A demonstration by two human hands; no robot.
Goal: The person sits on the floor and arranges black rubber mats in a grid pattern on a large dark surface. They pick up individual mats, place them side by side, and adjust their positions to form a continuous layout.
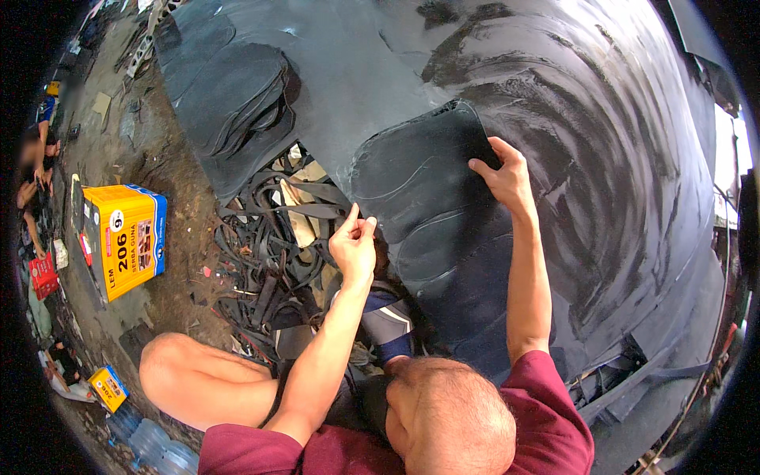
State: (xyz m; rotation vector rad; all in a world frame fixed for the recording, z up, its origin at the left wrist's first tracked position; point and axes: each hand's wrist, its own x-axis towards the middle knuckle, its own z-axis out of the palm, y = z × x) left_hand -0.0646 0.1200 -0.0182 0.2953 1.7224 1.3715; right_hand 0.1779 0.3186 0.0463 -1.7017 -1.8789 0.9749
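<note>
Head view: your right hand (pixel 507 178) pinches the right edge of the black rubber sheet (pixel 423 178), thumb on top. Your left hand (pixel 353 247) is at the sheet's left edge, index finger extended, thumb just beside it; can't tell if they're pinching anything.

Sheet lies in front of you, over a larger swirl-marked black surface (pixel 609 119). Its near end is hard to make out: dark, partly behind your knee (pixel 455 416). Curved outlines on it are faint.

Containers: yellow-and-blue carton (pixel 131 237) well left of the sheet, contents can't be seen. Smaller yellow carton (pixel 108 388) and clear bluish plastic bottles (pixel 162 447) left and nearer you than the sheet, bottles cut off by the rim. Black strip scraps (pixel 269 245) heaped just left of the sheet.

Sheet's long axis runs away from you, rounded far end leaning slightly left.
</note>
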